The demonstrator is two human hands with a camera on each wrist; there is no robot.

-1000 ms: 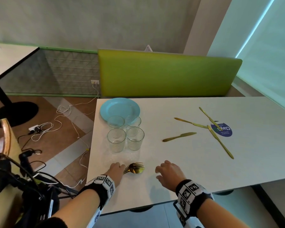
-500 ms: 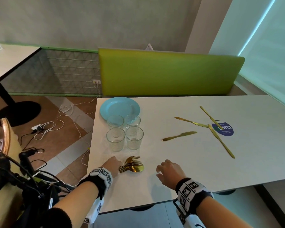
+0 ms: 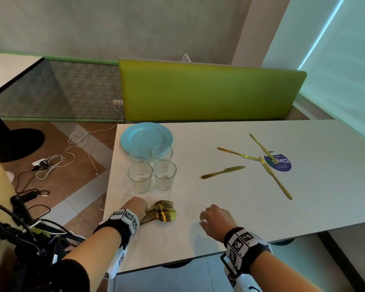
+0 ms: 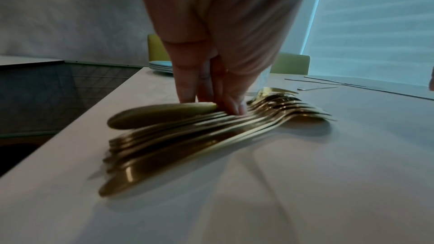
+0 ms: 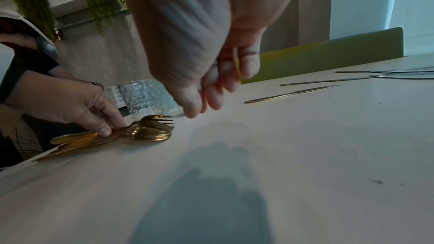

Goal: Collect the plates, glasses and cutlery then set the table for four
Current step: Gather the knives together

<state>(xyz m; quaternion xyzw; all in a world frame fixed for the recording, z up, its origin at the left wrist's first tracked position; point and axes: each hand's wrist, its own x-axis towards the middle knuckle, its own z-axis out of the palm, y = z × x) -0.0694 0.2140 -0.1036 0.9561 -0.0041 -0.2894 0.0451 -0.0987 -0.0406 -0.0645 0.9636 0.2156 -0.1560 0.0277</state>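
The left hand point(image 3: 136, 208) presses its fingertips point(image 4: 231, 107) down on the handles of a fanned stack of gold forks and spoons point(image 3: 159, 212), which lies flat by the near left corner of the tabletop point(image 3: 230, 207). The right hand point(image 3: 216, 220) hovers beside it over the near edge, fingers loosely curled and holding nothing. Behind the cutlery stand four glasses point(image 3: 152, 168) in a tight square, all upright and with nothing in them. A stack of light blue plates point(image 3: 145, 134) sits at the far left corner, just behind the glasses. Four gold knives point(image 3: 222, 172) lie scattered toward the right side, two crossing a round blue sticker point(image 3: 279, 163).
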